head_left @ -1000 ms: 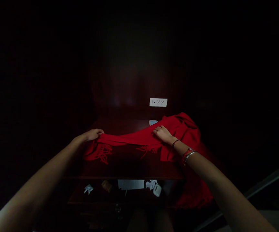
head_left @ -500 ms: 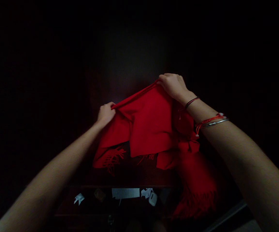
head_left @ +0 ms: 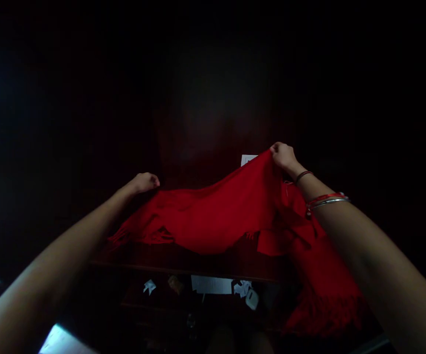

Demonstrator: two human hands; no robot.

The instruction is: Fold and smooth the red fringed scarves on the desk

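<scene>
A red fringed scarf (head_left: 216, 211) is spread between my hands over a dark wooden surface. My left hand (head_left: 147, 182) is closed, pinching the top edge near the fringed end at left. My right hand (head_left: 284, 156) grips the same edge higher up and farther right, so the cloth slopes down to the left. More of the scarf lies bunched below my right forearm, and its other fringed end hangs over the front edge. Bracelets circle my right wrist and forearm.
Below the front edge, an open drawer or shelf holds a white sheet (head_left: 212, 284), crumpled paper (head_left: 149, 286), a small brown item (head_left: 175, 284) and a small white case (head_left: 252, 299). Behind the scarf a white card (head_left: 248, 159) shows. The surroundings are very dark.
My hands have moved farther apart, the left going left and both lower in view. The scarf is stretched wider, its left fringe has swung left, and a white card shows behind it.
</scene>
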